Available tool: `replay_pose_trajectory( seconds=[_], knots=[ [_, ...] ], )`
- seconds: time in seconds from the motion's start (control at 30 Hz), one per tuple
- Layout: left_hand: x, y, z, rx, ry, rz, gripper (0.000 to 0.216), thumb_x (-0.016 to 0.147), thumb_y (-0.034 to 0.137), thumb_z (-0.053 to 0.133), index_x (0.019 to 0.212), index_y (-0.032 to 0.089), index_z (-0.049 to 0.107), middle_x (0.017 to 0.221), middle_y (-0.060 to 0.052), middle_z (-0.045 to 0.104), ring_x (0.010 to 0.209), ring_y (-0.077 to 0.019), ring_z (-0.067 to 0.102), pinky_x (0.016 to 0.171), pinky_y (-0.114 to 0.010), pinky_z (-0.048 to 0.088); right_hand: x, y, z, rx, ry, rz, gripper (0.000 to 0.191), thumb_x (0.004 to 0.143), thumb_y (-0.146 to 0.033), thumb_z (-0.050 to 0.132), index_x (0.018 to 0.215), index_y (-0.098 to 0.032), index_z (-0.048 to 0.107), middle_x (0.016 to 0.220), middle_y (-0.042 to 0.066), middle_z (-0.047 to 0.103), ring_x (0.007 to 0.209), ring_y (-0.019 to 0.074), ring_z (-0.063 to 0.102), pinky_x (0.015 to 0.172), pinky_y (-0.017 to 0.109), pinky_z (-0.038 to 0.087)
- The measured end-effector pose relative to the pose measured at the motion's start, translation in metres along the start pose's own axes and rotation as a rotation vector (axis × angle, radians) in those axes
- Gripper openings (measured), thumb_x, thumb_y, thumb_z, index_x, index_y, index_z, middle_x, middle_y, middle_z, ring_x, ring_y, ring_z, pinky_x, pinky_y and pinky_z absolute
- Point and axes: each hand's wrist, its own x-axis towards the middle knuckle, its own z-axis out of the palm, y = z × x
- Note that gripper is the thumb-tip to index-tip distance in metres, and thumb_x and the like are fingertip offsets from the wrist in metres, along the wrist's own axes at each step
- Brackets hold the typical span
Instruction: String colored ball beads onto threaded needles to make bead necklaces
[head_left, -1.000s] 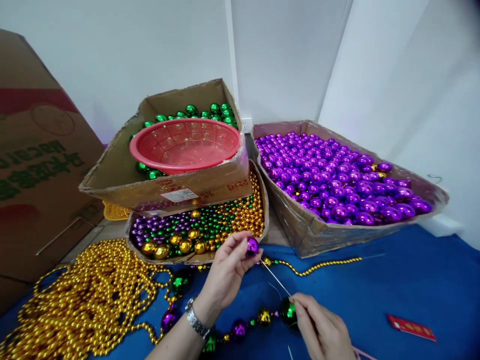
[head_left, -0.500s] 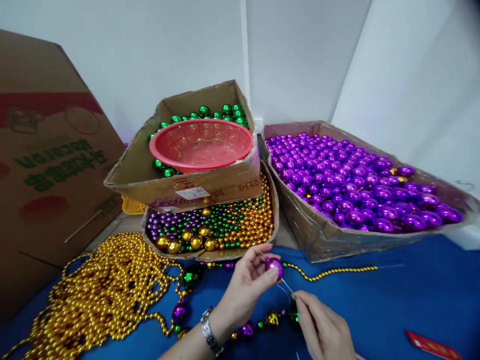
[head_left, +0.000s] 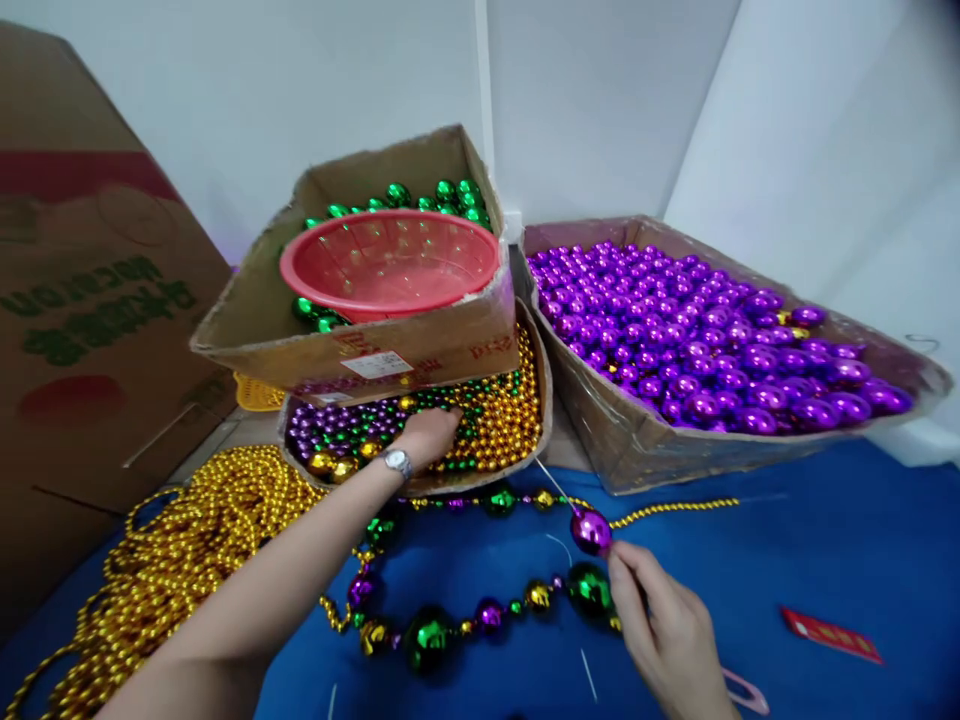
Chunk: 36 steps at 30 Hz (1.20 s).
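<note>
My left hand, with a metal watch on its wrist, reaches into the low box of small purple, green and gold beads. Its fingers are hidden among them. My right hand pinches the lower end of a long thin needle, which points up and left. A shiny purple ball is threaded on this needle, right by my fingertips. Below, a string of mixed beads with a big green ball curves across the blue table surface.
A carton of green balls with a red basket stands behind. Purple balls fill the right box. Gold bead strands heap at left beside a tall carton. A red packet and pink loop lie at right.
My left hand has let go of the purple ball and moved up and left into the small beads. The ball has slid down the needle to my right fingertips; that hand has shifted slightly.
</note>
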Motion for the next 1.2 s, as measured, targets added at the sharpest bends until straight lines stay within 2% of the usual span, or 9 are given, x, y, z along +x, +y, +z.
replay_pose_trajectory(
  seconds=[0.13,0.37,0.53,0.63,0.7,0.8,0.87,0.97,1.2],
  knots=[
    [0.010,0.004,0.008,0.079,-0.064,0.019,0.030,0.089,0.030,0.052,0.113,0.013,0.055,0.110,-0.010,0.059,0.096,-0.0218,0.059,0.083,-0.043,0.049,0.005,-0.005,-0.015,0.016,-0.039,0.144,0.016,0.093,-0.024,0.044,0.095,-0.018,0.059,0.070,0.001,0.064,0.054,0.0110,0.058,0.056,0.020,0.045],
    [0.011,0.008,0.010,0.070,-0.028,0.066,0.031,0.078,0.006,0.049,0.107,0.013,0.060,0.100,-0.022,0.064,0.095,-0.0328,0.061,0.079,-0.041,0.042,0.019,-0.013,-0.041,0.188,-0.061,0.359,0.017,0.092,-0.030,0.045,0.091,-0.018,0.057,0.061,-0.003,0.054,0.052,0.0096,0.051,0.046,0.018,0.039],
    [0.008,0.008,-0.002,-0.052,0.069,0.077,0.028,0.075,0.012,0.054,0.101,0.014,0.064,0.100,-0.018,0.064,0.092,-0.0315,0.062,0.080,-0.038,0.043,0.036,-0.023,-0.056,0.277,0.095,0.390,0.019,0.091,-0.034,0.048,0.085,-0.018,0.056,0.056,-0.004,0.048,0.048,0.0094,0.046,0.045,0.020,0.038],
    [-0.004,0.014,-0.013,-0.166,0.155,0.106,0.030,0.081,0.023,0.051,0.108,0.016,0.062,0.104,-0.012,0.063,0.092,-0.0268,0.061,0.083,-0.034,0.044,0.036,-0.023,-0.057,0.248,0.071,0.366,0.019,0.091,-0.034,0.047,0.087,-0.018,0.057,0.057,-0.003,0.050,0.049,0.0098,0.047,0.044,0.020,0.038],
    [-0.018,0.022,-0.017,-0.475,0.186,0.119,0.031,0.083,0.030,0.052,0.110,0.016,0.059,0.099,-0.009,0.065,0.088,-0.0228,0.062,0.080,-0.032,0.047,0.031,-0.021,-0.053,0.203,0.005,0.325,0.018,0.092,-0.031,0.046,0.090,-0.018,0.058,0.059,-0.003,0.052,0.048,0.0095,0.049,0.045,0.019,0.038],
    [-0.044,0.041,-0.017,-1.363,0.135,0.095,0.029,0.080,0.031,0.060,0.104,0.014,0.059,0.098,-0.008,0.066,0.083,-0.0197,0.065,0.080,-0.033,0.052,0.021,-0.018,-0.039,0.134,-0.100,0.212,0.015,0.092,-0.027,0.045,0.093,-0.019,0.058,0.062,-0.003,0.055,0.049,0.0095,0.052,0.049,0.019,0.041],
    [-0.061,0.053,-0.014,-1.749,0.048,0.049,0.021,0.080,0.026,0.062,0.097,0.013,0.060,0.101,-0.009,0.066,0.085,-0.0182,0.066,0.082,-0.033,0.052,0.016,-0.017,-0.027,0.115,-0.142,0.116,0.015,0.092,-0.024,0.044,0.094,-0.020,0.057,0.067,-0.002,0.059,0.053,0.0106,0.056,0.054,0.020,0.043],
    [-0.078,0.067,-0.009,-1.963,-0.017,-0.028,0.015,0.079,0.018,0.064,0.092,0.013,0.062,0.097,-0.008,0.068,0.086,-0.0174,0.067,0.078,-0.027,0.055,0.011,-0.016,-0.012,0.118,-0.171,0.026,0.015,0.093,-0.021,0.042,0.095,-0.020,0.056,0.073,0.001,0.063,0.058,0.0121,0.059,0.057,0.021,0.044],
    [-0.093,0.082,-0.006,-2.082,-0.078,-0.104,0.015,0.078,0.013,0.065,0.093,0.013,0.063,0.087,-0.005,0.068,0.081,-0.0161,0.068,0.072,-0.024,0.057,0.006,-0.013,-0.005,0.115,-0.180,0.026,0.013,0.093,-0.019,0.042,0.096,-0.020,0.055,0.073,0.000,0.063,0.059,0.0121,0.060,0.057,0.022,0.043]
  ],
)
